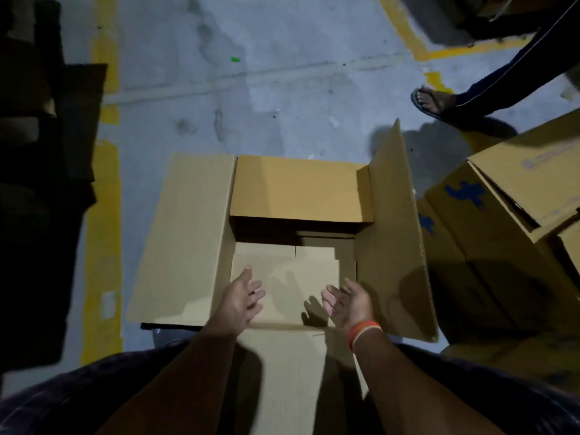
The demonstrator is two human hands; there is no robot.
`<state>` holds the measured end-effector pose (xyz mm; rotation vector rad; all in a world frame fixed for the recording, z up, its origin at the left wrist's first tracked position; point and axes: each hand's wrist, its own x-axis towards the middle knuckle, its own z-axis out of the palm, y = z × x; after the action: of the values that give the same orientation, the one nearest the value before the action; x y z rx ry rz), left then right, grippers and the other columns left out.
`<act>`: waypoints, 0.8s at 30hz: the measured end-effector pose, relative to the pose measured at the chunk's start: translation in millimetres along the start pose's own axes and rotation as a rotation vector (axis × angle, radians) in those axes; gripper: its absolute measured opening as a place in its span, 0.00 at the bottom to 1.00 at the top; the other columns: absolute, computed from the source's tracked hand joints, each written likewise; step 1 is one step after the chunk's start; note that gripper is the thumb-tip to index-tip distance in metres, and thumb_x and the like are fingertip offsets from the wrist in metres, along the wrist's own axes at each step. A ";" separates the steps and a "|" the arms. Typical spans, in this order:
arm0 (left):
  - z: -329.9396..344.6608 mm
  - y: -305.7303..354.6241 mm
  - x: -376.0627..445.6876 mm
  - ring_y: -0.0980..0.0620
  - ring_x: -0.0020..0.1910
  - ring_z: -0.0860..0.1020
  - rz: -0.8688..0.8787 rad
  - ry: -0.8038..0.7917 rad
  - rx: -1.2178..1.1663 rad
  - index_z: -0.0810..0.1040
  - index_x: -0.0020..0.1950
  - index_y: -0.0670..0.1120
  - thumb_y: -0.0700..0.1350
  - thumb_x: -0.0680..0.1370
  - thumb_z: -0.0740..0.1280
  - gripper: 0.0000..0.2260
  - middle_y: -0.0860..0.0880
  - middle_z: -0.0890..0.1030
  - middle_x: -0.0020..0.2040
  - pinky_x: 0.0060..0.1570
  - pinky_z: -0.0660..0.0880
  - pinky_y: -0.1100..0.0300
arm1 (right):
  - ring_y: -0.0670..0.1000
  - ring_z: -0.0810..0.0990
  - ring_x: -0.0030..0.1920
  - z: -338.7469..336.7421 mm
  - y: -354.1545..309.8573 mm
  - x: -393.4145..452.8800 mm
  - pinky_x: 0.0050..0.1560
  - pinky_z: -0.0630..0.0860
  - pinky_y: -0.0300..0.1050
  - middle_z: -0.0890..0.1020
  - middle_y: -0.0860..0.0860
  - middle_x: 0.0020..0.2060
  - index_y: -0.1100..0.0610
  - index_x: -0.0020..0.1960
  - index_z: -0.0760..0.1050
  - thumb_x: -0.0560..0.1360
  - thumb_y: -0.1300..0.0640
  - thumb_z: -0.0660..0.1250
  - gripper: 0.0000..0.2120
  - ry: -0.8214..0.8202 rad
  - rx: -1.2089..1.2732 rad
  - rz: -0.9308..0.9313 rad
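An open brown cardboard box [185, 233] stands on the concrete floor in front of me, its four top flaps spread outward. Flat cardboard lies at its bottom. My left hand [240, 296] hovers above the box's near edge, fingers straight and spread, palm turned inward. Opposite it, my right hand [348, 301] is held the same way, palm facing left, with an orange band on the wrist. Neither hand holds anything; both cast shadows on the cardboard inside. The near flap runs down toward my body between my forearms.
Several closed cardboard boxes with blue marks [489, 208] are stacked at the right. Another person's sandalled foot [431, 100] stands at the upper right. Dark stacked material [37, 152] fills the left side. Yellow lines [105, 221] mark the grey floor.
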<state>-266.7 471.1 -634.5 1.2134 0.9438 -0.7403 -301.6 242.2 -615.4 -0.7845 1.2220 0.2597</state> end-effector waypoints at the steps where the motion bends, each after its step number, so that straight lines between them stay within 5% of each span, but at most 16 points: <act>1: 6.5 5.0 1.6 0.41 0.67 0.77 -0.015 -0.045 -0.195 0.66 0.78 0.44 0.62 0.83 0.60 0.30 0.42 0.76 0.71 0.70 0.70 0.43 | 0.61 0.80 0.61 7.2 -2.4 4.6 0.55 0.76 0.51 0.79 0.62 0.64 0.60 0.72 0.68 0.82 0.51 0.62 0.22 -0.039 0.123 0.031; 5: 35.0 26.7 21.5 0.41 0.64 0.78 -0.031 -0.121 -0.607 0.59 0.82 0.46 0.64 0.80 0.63 0.36 0.40 0.77 0.70 0.67 0.72 0.43 | 0.63 0.74 0.69 40.1 -21.0 17.4 0.66 0.72 0.58 0.75 0.64 0.68 0.61 0.73 0.68 0.80 0.45 0.62 0.28 -0.130 0.415 0.045; 10: 63.6 80.7 39.7 0.40 0.71 0.73 0.087 -0.210 -0.700 0.55 0.83 0.45 0.67 0.80 0.59 0.39 0.40 0.70 0.76 0.72 0.66 0.39 | 0.61 0.69 0.74 78.9 -65.7 38.9 0.75 0.60 0.63 0.72 0.59 0.72 0.59 0.77 0.62 0.77 0.44 0.62 0.33 -0.208 0.500 -0.042; 12: 73.3 114.5 39.4 0.40 0.74 0.70 0.247 -0.300 -0.737 0.61 0.82 0.45 0.66 0.81 0.57 0.35 0.42 0.68 0.78 0.72 0.66 0.38 | 0.59 0.74 0.69 95.7 -93.4 39.8 0.70 0.66 0.62 0.78 0.54 0.58 0.56 0.65 0.74 0.67 0.46 0.72 0.29 -0.318 0.481 -0.176; 14: 86.2 152.4 35.2 0.42 0.74 0.71 0.423 -0.393 -0.691 0.65 0.80 0.49 0.63 0.81 0.57 0.30 0.45 0.70 0.77 0.72 0.65 0.38 | 0.55 0.77 0.64 117.8 -124.8 41.8 0.60 0.70 0.54 0.80 0.50 0.50 0.50 0.54 0.75 0.52 0.54 0.77 0.30 -0.455 0.397 -0.317; 17: 102.9 203.8 43.5 0.49 0.78 0.66 0.644 -0.337 -0.298 0.56 0.83 0.55 0.59 0.77 0.63 0.35 0.51 0.64 0.81 0.77 0.58 0.44 | 0.54 0.74 0.69 152.6 -172.8 61.1 0.52 0.71 0.46 0.76 0.54 0.68 0.53 0.75 0.65 0.63 0.63 0.65 0.39 -0.378 -0.081 -0.571; 19: 109.4 232.5 59.3 0.53 0.81 0.57 0.793 -0.238 0.185 0.50 0.84 0.56 0.60 0.76 0.67 0.41 0.52 0.58 0.82 0.80 0.53 0.46 | 0.56 0.69 0.73 165.6 -204.4 81.3 0.67 0.72 0.51 0.70 0.55 0.75 0.53 0.80 0.59 0.69 0.61 0.66 0.40 -0.184 -0.684 -0.827; 21: 110.2 255.6 82.1 0.48 0.83 0.47 0.853 -0.050 0.841 0.43 0.84 0.56 0.61 0.78 0.69 0.44 0.50 0.51 0.84 0.80 0.48 0.42 | 0.57 0.60 0.78 169.3 -230.5 94.9 0.76 0.62 0.56 0.64 0.56 0.77 0.52 0.82 0.54 0.70 0.57 0.68 0.43 -0.057 -1.337 -0.988; 24: 103.7 267.5 114.4 0.33 0.81 0.43 0.782 0.206 1.617 0.33 0.82 0.55 0.62 0.76 0.69 0.50 0.51 0.45 0.84 0.75 0.47 0.30 | 0.62 0.63 0.75 169.0 -246.1 110.5 0.71 0.62 0.61 0.64 0.58 0.75 0.49 0.81 0.51 0.65 0.53 0.67 0.48 0.010 -1.786 -0.815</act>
<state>38.4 428.5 -613.5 2.8447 -0.2809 -0.6587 3.4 153.0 -597.2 -2.6894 0.2824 0.6507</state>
